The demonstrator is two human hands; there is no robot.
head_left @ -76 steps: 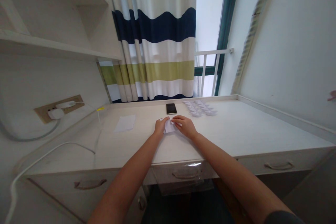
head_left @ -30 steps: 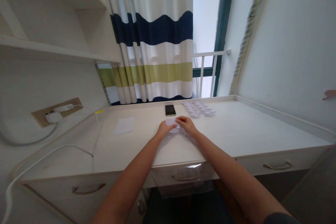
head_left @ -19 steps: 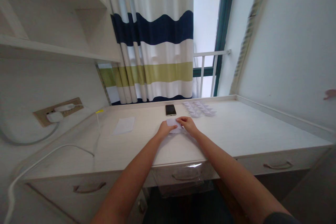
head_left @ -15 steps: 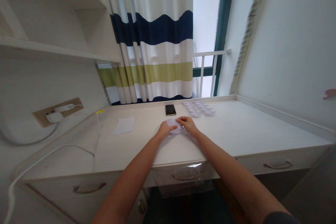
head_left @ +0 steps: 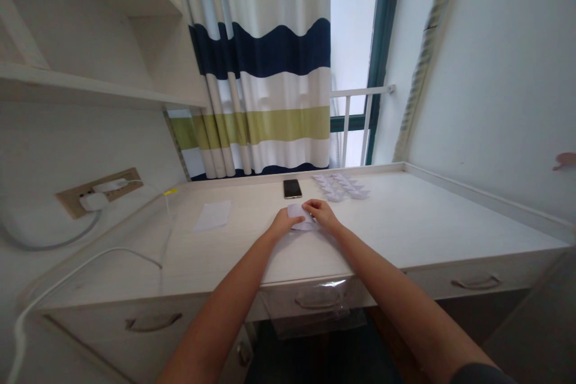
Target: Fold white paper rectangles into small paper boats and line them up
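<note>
A small folded piece of white paper (head_left: pixel 297 212) lies on the pale wooden desk (head_left: pixel 405 228), between my two hands. My left hand (head_left: pixel 282 224) pinches its left edge with closed fingers. My right hand (head_left: pixel 320 214) presses and grips its right side, fingers curled over the paper. Just beyond the hands lies a dark phone (head_left: pixel 292 188), face up. Several small folded white paper pieces (head_left: pixel 341 186) are gathered to the right of the phone. A flat white sheet (head_left: pixel 212 215) rests on the desk to the left.
A striped curtain (head_left: pixel 261 66) and a window with a white rail (head_left: pixel 360 102) stand behind the desk. A wall socket with a white plug (head_left: pixel 96 192) and its cable (head_left: pixel 85 264) are at the left. Shelves hang at upper left. Drawer handles (head_left: pixel 476 282) line the desk front.
Since 2.5 s ago the paper went from raised between my fingers to flatter on the desk. Over the last second my hands and the paper have barely moved.
</note>
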